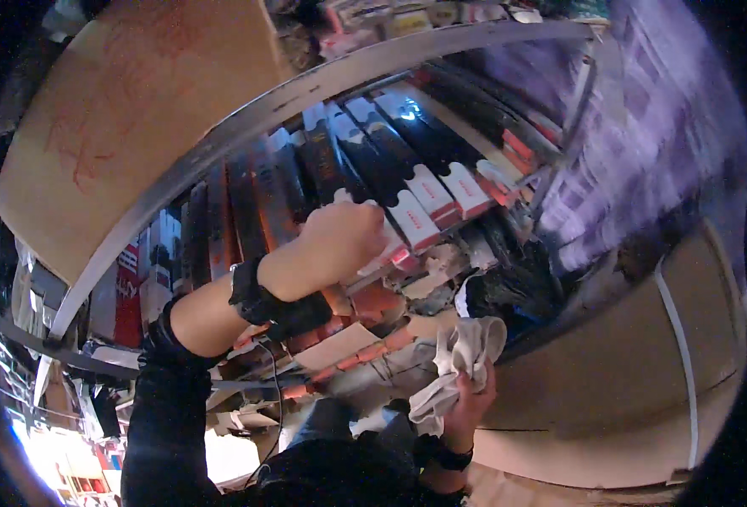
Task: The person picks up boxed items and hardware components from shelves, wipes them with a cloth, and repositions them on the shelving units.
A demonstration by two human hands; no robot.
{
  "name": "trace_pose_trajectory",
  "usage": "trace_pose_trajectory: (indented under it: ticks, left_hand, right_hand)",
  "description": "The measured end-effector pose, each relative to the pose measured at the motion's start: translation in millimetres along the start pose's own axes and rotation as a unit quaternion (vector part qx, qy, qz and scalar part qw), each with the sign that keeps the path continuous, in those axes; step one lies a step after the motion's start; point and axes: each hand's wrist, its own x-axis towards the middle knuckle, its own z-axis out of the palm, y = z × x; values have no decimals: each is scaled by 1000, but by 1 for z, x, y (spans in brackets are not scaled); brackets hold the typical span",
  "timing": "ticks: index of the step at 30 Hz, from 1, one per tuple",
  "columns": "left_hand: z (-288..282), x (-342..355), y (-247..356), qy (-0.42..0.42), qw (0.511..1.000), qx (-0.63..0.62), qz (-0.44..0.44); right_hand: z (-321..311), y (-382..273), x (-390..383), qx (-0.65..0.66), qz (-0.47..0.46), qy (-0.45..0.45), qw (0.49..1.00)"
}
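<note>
My left hand [348, 241] reaches over a row of long, narrow black boxes [390, 152] with white and red ends. It is closed into a fist at the near ends of the boxes, next to a white box end [414, 221]. The fingers curl away from view, so what they hold is hidden. Lower down, near my body, my right hand [472, 401] grips a crumpled off-white cloth [466, 351]. The cloth bunches up above the fingers and hangs down on their left side.
A metal shelf rail [306, 89] arches around the boxes. A large cardboard box [136, 110] stands at the upper left; another carton [610, 380] with a pale strap is at the lower right. Purple translucent wrap [635, 144] hangs on the right. Black plastic [513, 296] lies below the boxes.
</note>
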Motion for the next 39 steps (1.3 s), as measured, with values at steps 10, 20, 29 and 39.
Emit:
trace_pose_trajectory:
  ticks: [10, 20, 29, 39]
  left_hand:
    - [54, 98, 63, -29, 985, 134, 102]
    - [102, 137, 87, 79, 935, 304, 163]
    - [32, 124, 59, 157, 924, 253, 239]
    - [-56, -18, -37, 96, 978, 186, 18]
  right_hand:
    - [-42, 51, 20, 64, 0, 11, 998]
    - [-48, 59, 22, 29, 68, 39, 996]
    - [-29, 78, 26, 104, 104, -35, 989]
    - [-8, 85, 17, 66, 43, -115, 990]
